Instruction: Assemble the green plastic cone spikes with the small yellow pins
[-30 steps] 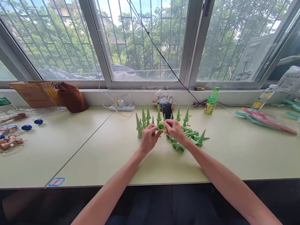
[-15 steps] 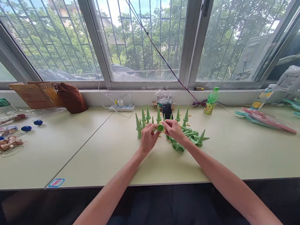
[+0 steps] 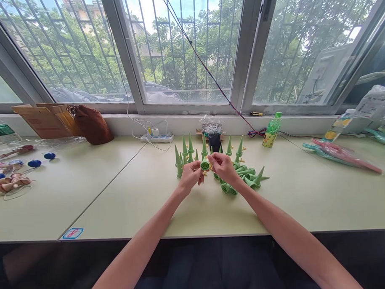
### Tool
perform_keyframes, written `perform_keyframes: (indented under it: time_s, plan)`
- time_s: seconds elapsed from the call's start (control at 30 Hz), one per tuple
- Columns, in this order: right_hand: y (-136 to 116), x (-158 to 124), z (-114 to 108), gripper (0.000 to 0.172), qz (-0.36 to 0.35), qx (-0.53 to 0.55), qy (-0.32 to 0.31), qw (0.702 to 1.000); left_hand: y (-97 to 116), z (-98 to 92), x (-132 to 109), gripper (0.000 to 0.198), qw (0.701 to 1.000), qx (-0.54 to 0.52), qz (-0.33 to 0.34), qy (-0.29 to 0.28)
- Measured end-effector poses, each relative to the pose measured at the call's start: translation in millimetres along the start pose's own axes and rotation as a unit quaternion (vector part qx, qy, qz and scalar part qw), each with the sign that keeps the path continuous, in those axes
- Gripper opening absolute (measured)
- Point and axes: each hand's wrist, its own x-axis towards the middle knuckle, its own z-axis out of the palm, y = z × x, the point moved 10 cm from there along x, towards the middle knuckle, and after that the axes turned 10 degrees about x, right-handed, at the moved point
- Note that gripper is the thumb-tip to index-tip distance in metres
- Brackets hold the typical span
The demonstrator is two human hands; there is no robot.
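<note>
A green plastic watering spike is held above the table with its round open end facing me. My left hand is closed on its left side, thumb and fingers pinching it. On the other side my right hand is closed in a pinch, fingertips at the spike's edge; what lies between them is too small and hidden to name. Behind the hands stand several upright green spikes with small yellow valves. Right of my right hand lies a pile of green spikes, some with open ends toward me.
A black phone-like object leans at the back. A power strip, a green-capped bottle and a brown pouch line the window side. Blue balls lie left; wrapped pink and teal items lie right.
The held spike has tilted, so more of its body shows above the open end. The left fingers have shifted around it; the right hand stays nearly in place.
</note>
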Motion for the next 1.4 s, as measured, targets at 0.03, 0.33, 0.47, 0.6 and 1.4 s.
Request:
perform_keyframes:
  time_s: [0.03, 0.33, 0.47, 0.6, 1.4]
  plan:
    - [0, 0, 0, 0.039, 0.001, 0.004, 0.000, 1.000, 0, 2.2, 0, 0.024, 1.000, -0.021, -0.004, -0.012]
    - [-5, -1, 4, 0.039, -0.017, 0.015, -0.018, 1.000, -7, 3.1, 2, 0.040, 0.993, -0.111, -0.017, -0.022]
    - [-5, 0, 3, 0.040, -0.015, 0.006, -0.014, 1.000, -7, 2.0, 1, 0.037, 0.995, -0.099, -0.021, -0.020]
    - [-3, 1, 2, 0.039, -0.013, -0.002, -0.011, 1.000, -5, 2.5, 1, 0.036, 0.996, -0.081, -0.013, -0.026]
    - [2, 3, -1, 0.036, -0.002, -0.079, -0.015, 0.997, 22, -8.8, -5, 0.024, 0.972, 0.132, 0.182, 0.064]
